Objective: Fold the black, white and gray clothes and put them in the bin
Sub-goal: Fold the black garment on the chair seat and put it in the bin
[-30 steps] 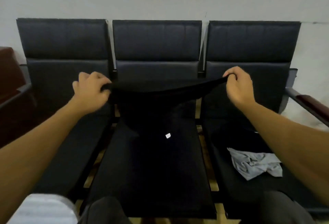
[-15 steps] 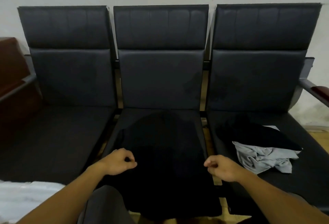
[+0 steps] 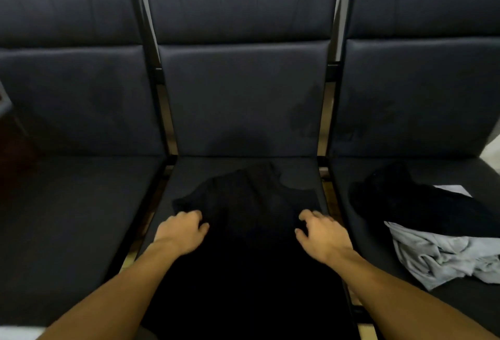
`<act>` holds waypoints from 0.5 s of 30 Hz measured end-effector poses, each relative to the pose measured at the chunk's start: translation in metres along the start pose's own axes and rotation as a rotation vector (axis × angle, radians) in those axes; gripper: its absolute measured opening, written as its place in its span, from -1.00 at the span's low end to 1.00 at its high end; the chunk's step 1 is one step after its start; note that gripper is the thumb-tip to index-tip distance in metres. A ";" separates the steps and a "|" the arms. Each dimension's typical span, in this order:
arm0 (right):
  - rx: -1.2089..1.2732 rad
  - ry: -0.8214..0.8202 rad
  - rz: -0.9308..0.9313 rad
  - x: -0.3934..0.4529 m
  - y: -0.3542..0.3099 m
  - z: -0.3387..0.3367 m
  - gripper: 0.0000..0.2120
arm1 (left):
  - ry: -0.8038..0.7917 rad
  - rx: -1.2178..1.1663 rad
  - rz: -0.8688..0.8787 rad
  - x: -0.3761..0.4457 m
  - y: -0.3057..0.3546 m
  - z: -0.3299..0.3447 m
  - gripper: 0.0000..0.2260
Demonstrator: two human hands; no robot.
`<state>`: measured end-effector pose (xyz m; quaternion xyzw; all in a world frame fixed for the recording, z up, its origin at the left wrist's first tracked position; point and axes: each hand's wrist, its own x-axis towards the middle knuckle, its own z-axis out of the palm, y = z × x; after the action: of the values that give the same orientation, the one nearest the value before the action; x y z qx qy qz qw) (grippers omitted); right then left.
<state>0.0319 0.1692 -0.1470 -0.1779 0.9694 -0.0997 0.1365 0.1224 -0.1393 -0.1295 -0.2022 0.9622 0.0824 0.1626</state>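
Observation:
A black garment [image 3: 251, 231] lies spread flat on the middle seat [image 3: 297, 174] of a row of dark padded chairs. My left hand [image 3: 181, 231] rests at its left edge with the fingers curled into the cloth. On the garment's right edge sits my right hand [image 3: 322, 234], fingers bent and slightly spread, touching the fabric. A crumpled gray garment [image 3: 446, 255] lies on the right seat. Behind it is a heap of black cloth [image 3: 422, 204], with a corner of white cloth [image 3: 451, 189] showing under that heap.
The left seat [image 3: 81, 218] holds nothing. Gaps with metal frame bars [image 3: 151, 204] separate the seats. A sliver of something white [image 3: 16, 333] shows at the bottom left corner. The chair backs rise close ahead.
The black garment was held up stretched between both hands, then lowered onto the middle seat. Both hands have since slid forward along its side edges, and the view has moved closer.

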 end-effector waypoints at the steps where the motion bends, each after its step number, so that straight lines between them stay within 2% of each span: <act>1: 0.059 0.015 0.055 0.008 0.003 -0.001 -0.60 | 0.039 -0.049 -0.026 0.009 -0.004 -0.001 -0.62; 4: 0.283 -0.010 0.243 0.036 0.007 0.002 -0.36 | 0.044 -0.207 -0.172 0.037 -0.018 0.004 -0.51; 7: 0.334 -0.052 0.329 0.059 0.005 0.007 -0.19 | 0.003 -0.346 -0.294 0.053 -0.030 0.017 -0.37; 9: 0.299 -0.070 0.353 0.069 0.002 0.010 -0.30 | 0.024 -0.382 -0.326 0.059 -0.035 0.025 -0.40; 13: 0.336 -0.090 0.345 0.079 -0.003 0.008 -0.85 | 0.040 -0.574 -0.357 0.068 -0.043 0.028 -0.84; 14: 0.351 -0.088 0.326 0.082 -0.003 0.008 -0.88 | 0.046 -0.643 -0.356 0.071 -0.043 0.027 -0.89; 15: 0.367 -0.084 0.309 0.085 -0.004 0.006 -0.84 | 0.060 -0.728 -0.366 0.075 -0.042 0.023 -0.91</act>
<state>-0.0418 0.1331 -0.1713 -0.0039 0.9442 -0.2447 0.2204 0.0819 -0.1994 -0.1809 -0.4170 0.8226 0.3812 0.0642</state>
